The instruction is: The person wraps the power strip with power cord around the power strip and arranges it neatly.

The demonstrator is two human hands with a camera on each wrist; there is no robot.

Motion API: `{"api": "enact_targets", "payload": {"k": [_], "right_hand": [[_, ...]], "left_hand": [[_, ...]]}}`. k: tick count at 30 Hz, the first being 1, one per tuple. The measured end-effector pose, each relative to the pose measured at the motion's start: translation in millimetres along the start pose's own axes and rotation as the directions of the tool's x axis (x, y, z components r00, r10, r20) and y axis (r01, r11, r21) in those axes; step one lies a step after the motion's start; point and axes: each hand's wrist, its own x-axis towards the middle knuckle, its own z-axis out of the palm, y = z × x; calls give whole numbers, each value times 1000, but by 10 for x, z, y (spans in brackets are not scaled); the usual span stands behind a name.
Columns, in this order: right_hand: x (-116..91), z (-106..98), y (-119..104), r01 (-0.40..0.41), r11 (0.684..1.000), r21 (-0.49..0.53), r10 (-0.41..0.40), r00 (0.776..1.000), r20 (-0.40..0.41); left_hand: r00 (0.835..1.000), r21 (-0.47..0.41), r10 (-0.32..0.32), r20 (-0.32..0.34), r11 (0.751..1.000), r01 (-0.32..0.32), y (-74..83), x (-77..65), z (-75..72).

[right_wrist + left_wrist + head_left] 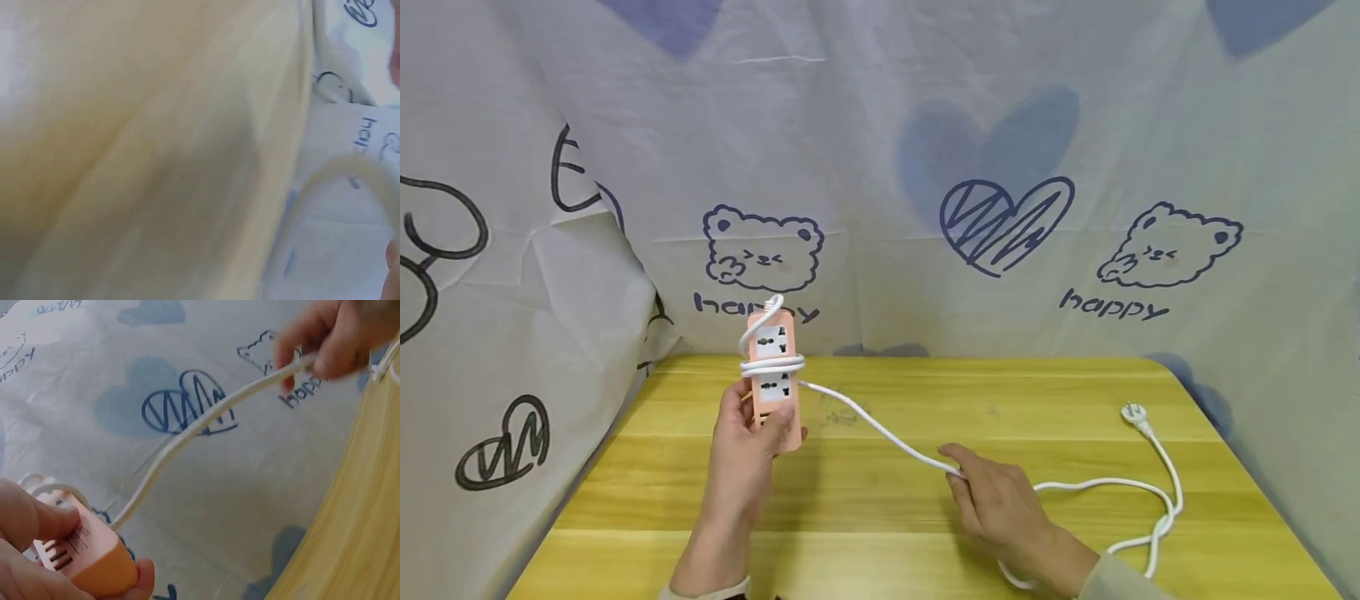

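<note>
Head view: holding a power strip [777,392] upright, left of centre in the frame, by its lower end in the left hand [743,454], with thumb across the front and fingers curled behind, probably to leave the upper part free for the white cord [887,434]. Circled around the middle by a couple of turns of that cord, and looped by it at the top end. Pinching the same cord in the right hand [1000,504], lower right of centre, presumably to stop the stretch between both hands from sagging. Visible also in the left wrist view, running from lower left to upper right with a gentle bend. Lying loose on the table [850,517] beyond that hand, crossing itself and ending in a plug [1134,413] at the right of the frame, perhaps to avoid any tugging. Too blurred in the right wrist view to judge the grip.
</note>
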Motion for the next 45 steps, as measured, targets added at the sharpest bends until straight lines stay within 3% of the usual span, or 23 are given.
{"api": "enact_targets", "payload": {"k": [2, 4, 7, 9, 10, 13, 16, 20, 22, 24, 26, 30, 32, 34, 41, 45], "right_hand": [[47, -74, -22, 28, 999, 39, -28, 1000, -3], [128, -152, -42, 88, 995, 48, -89, 996, 19], [292, -279, -62, 151, 987, 47, -154, 986, 67], [402, -366, -70, 166, 986, 28, -168, 982, 86], [452, -407, -74, 169, 985, 20, -171, 981, 91], [572, -510, -104, 199, 980, 21, -200, 977, 80], [661, -578, -181, 288, 957, 17, -289, 955, 69], [767, -608, -349, 453, 891, 0, -449, 883, 137], [827, -606, -414, 516, 857, -11, -506, 845, 174], [893, -596, -438, 549, 836, -24, -535, 824, 187], [967, -579, -422, 558, 829, -31, -545, 821, 170], [1080, -542, -341, 518, 855, -24, -513, 851, 110], [1111, -531, -295, 475, 880, -9, -472, 877, 93], [1129, -523, -243, 424, 906, 8, -423, 902, 88], [1149, -472, -20, 296, 953, 60, -300, 951, 75], [1128, -420, 132, 228, 971, 71, -232, 971, 63]], "left_hand": [[1000, 128, 3, -26, 992, 0, -29, 24, -30], [998, 312, 27, -49, 950, -10, -69, 42, -40], [995, 569, 83, -59, 822, -35, -141, 49, -19], [992, 673, 111, -52, 738, -48, -184, 42, 9], [992, 704, 118, -41, 709, -55, -200, 34, 25], [992, 753, 127, -4, 653, -80, -231, 14, 70], [990, 771, 142, 24, 627, -108, -241, -3, 108], [986, 785, 156, 53, 603, -137, -264, -10, 158], [984, 803, 154, 88, 574, -162, -291, -14, 187], [980, 821, 144, 136, 537, -193, -332, -18, 217], [972, 839, 130, 196, 491, -235, -368, -29, 240], [946, 848, 70, 318, 426, -316, -403, -59, 255], [923, 837, 39, 382, 409, -364, -407, -67, 251], [892, 812, 8, 453, 410, -416, -404, -68, 248], [765, 706, -72, 640, 448, -548, -372, -85, 227], [724, 665, -87, 685, 481, -571, -357, -107, 206]]}}
